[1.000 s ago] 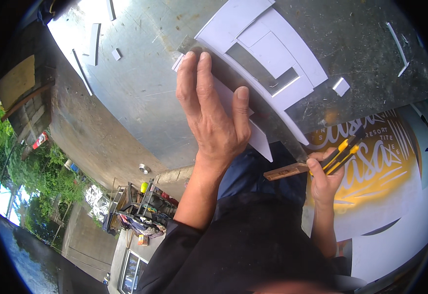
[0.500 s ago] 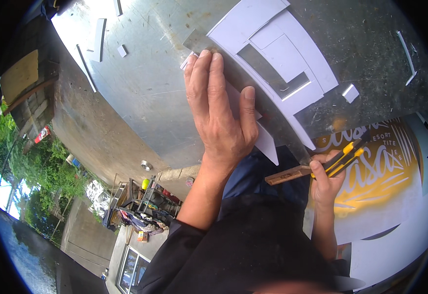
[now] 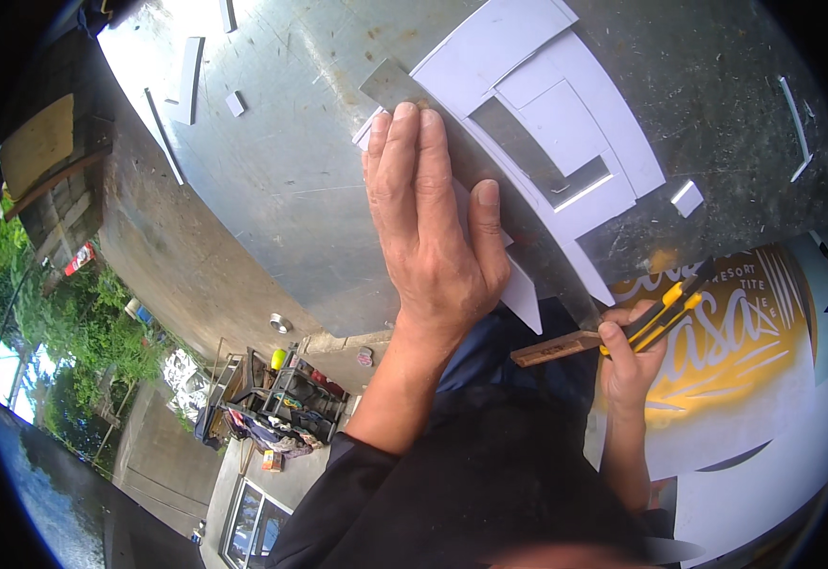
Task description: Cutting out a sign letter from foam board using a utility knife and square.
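My left hand (image 3: pixel 436 232) lies flat with its fingers stretched out. It presses on a white sheet piece (image 3: pixel 525 302) whose pointed end shows below the thumb. A grey metal straightedge (image 3: pixel 387 83) runs slantwise past the fingertips and thumb toward my right hand. My right hand (image 3: pixel 634 356) is closed around a yellow-and-black handled tool (image 3: pixel 665 315); I cannot make out its kind. A brown wooden strip (image 3: pixel 556 348) sticks out leftward from the same hand. Just right of the straightedge lies a large white cut-out sheet (image 3: pixel 613 123) with a rectangular opening.
The worn metal table (image 3: pixel 300 133) carries several white offcuts, such as a strip (image 3: pixel 191 81) at the left and a small piece (image 3: pixel 687 198) at the right. A yellow-and-white printed sheet (image 3: pixel 736 379) lies at right. Cluttered gear (image 3: pixel 286 398) stands beyond the table at lower left.
The white cut-out sheet, the straightedge and my left hand appear slightly lower and farther right in view. Both hands keep their hold.
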A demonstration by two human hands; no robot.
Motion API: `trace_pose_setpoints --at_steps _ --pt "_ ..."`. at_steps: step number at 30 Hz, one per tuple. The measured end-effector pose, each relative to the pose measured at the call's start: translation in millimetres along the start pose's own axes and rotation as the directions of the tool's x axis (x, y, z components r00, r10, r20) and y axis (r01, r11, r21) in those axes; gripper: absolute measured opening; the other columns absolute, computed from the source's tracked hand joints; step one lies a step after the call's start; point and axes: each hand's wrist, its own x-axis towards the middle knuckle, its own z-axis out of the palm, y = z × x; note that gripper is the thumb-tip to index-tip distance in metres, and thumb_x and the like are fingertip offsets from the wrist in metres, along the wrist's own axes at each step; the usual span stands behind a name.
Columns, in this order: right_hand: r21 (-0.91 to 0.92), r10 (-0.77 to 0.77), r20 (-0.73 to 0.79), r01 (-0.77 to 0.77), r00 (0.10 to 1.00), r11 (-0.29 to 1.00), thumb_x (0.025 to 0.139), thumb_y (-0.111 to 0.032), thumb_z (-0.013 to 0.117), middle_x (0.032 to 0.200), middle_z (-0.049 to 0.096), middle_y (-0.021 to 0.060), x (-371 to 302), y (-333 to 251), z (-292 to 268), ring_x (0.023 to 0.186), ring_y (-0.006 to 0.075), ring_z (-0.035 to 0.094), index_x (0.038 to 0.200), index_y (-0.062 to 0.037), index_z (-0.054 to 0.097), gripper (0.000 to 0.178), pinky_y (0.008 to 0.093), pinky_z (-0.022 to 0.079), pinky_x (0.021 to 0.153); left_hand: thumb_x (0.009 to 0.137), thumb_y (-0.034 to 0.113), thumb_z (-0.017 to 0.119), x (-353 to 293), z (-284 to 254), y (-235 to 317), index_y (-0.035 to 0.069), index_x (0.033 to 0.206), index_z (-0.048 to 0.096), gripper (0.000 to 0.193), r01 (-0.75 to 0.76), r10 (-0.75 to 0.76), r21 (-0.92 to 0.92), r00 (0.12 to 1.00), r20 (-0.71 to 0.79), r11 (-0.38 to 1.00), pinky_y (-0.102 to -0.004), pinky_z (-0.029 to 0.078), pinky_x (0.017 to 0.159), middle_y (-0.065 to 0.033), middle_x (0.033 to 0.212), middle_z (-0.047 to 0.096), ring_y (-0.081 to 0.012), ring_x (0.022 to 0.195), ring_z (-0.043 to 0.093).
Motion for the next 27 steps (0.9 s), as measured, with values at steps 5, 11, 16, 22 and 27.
trace_pose_setpoints --at_steps 5,11,16,22,27 --pt "-0.013 -0.022 0.035 0.022 0.999 1.000 0.083 0.011 0.074 0.083 0.065 0.0092 0 4 -6 0.072 0.0090 0.056 0.102 -0.0076 0.047 0.038 0.0204 0.043 0.065 0.094 0.011 0.063 0 -1 2 -0.011 0.146 0.048 0.058 0.010 -0.010 0.000 1.000 -0.002 1.000 -0.0551 0.029 0.121 -0.0289 0.151 0.044 -0.0455 0.146 0.038" --pt "-0.039 0.005 0.002 -0.005 1.000 0.999 0.083 0.010 0.074 0.085 0.067 0.0109 0 5 -5 0.075 0.0098 0.058 0.106 -0.0068 0.047 0.039 0.0211 0.044 0.067 0.094 0.013 0.063 -1 -1 -3 -0.012 0.145 0.048 0.059 -0.003 0.003 0.014 1.000 0.012 1.000 -0.0546 0.031 0.120 -0.0284 0.151 0.045 -0.0452 0.145 0.039" --pt "-0.047 0.005 0.022 -0.004 1.000 0.999 0.083 0.011 0.073 0.085 0.068 0.0114 1 3 -9 0.076 0.0103 0.059 0.104 -0.0070 0.048 0.037 0.0219 0.045 0.069 0.094 0.015 0.064 3 -7 -2 -0.011 0.147 0.047 0.061 -0.003 0.002 0.015 0.998 0.069 1.000 -0.0542 0.030 0.120 -0.0279 0.152 0.044 -0.0455 0.145 0.038" --pt "-0.082 -0.013 0.020 0.015 1.000 0.997 0.083 0.010 0.072 0.083 0.068 0.0091 2 -3 -6 0.077 0.0114 0.061 0.100 -0.0061 0.050 0.032 0.0239 0.047 0.076 0.104 0.024 0.056 1 -2 -5 -0.009 0.148 0.045 0.056 -0.024 0.023 0.039 0.999 0.040 0.999 -0.0492 0.030 0.120 -0.0269 0.150 0.042 -0.0404 0.145 0.037" --pt "-0.068 -0.015 0.029 0.017 0.999 0.998 0.083 0.010 0.072 0.083 0.069 0.0090 2 -7 -4 0.078 0.0109 0.061 0.093 -0.0058 0.052 0.028 0.0246 0.047 0.077 0.105 0.025 0.055 3 -3 -5 -0.009 0.147 0.046 0.055 -0.041 0.039 0.039 0.998 0.043 0.998 -0.0482 0.031 0.119 -0.0265 0.148 0.043 -0.0388 0.142 0.039"
